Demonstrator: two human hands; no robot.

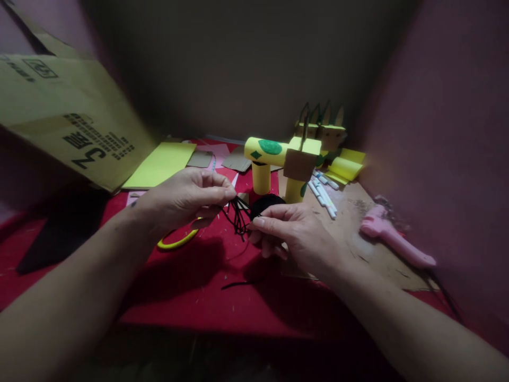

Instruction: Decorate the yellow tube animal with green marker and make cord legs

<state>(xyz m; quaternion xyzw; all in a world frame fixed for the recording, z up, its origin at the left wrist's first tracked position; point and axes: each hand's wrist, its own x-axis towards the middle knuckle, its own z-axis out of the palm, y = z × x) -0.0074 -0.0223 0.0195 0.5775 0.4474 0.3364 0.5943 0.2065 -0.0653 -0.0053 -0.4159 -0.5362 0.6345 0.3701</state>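
My left hand (194, 196) pinches a small bundle of black strings (239, 215) between thumb and fingers, its loose ends hanging to the right. Close beside it, my right hand (288, 233) is closed with thumb against index finger at the ends of the strings. Behind my right hand lies a dark round coil (267, 203), partly hidden. A yellow tube figure (261, 178) with green patches and a cardboard box-shaped end stands just beyond. Below my hands a loose black string (240, 284) lies on the red cloth (191, 302).
A large cardboard box (75, 122) leans at the left beside yellow sheets (163, 164). Yellow-handled scissors (178, 241) lie under my left hand. Markers (323, 196) and a pink glue gun (393, 239) rest on cardboard (342, 249) at the right; more yellow crafts (332, 135) stand behind.
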